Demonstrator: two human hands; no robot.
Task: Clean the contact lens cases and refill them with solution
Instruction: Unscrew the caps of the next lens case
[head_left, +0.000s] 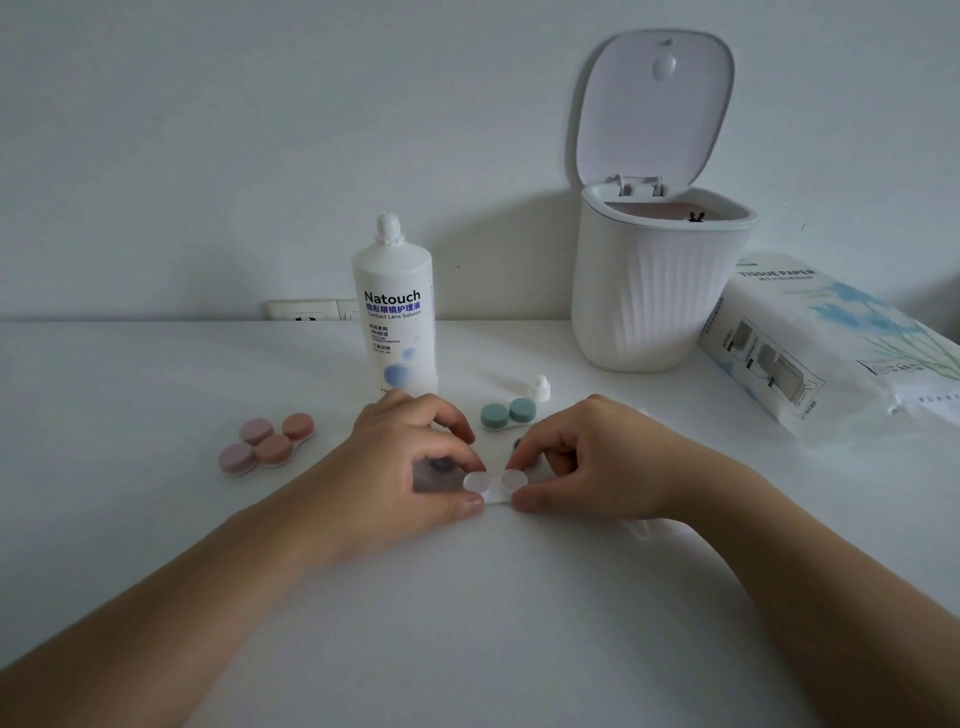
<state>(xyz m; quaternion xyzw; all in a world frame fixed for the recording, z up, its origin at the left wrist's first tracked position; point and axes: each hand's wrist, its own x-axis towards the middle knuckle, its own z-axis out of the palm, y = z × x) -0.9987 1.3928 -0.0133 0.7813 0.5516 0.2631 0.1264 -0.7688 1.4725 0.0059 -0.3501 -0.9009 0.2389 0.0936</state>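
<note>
Item 1. White lens case: lies on the white surface at centre front, between both hands. Two white round caps side by side, facing up.

Item 2. Left hand: fingers curled, thumb and forefinger pinching the left cap of the white lens case. A dark rounded thing shows inside the curl of the hand; what it is cannot be told.

Item 3. Right hand: fingers curled, thumb and forefinger pinching the right cap and the edge of the case base.

Item 4. Green lens case: just behind the hands, caps on. A small white dropper bottle stands touching its far end.

Item 5. Pink lens cases: two, lying together to the left, well apart from the hands, caps on.

Item 6. Solution bottle: upright behind the left hand, cap on.

Item 7. White bin: at rear right, lid raised.

Item 8. Tissue pack: at far right, lying tilted beside the bin.

Handling note. The step in hand appears to be unscrewing the caps of the white lens case. Best done one cap at a time: one hand pins the base flat to the surface while the other turns. Keep the case level, as any old fluid inside would spill. Set each loose cap down near its own well so left and right are not mixed.
</note>
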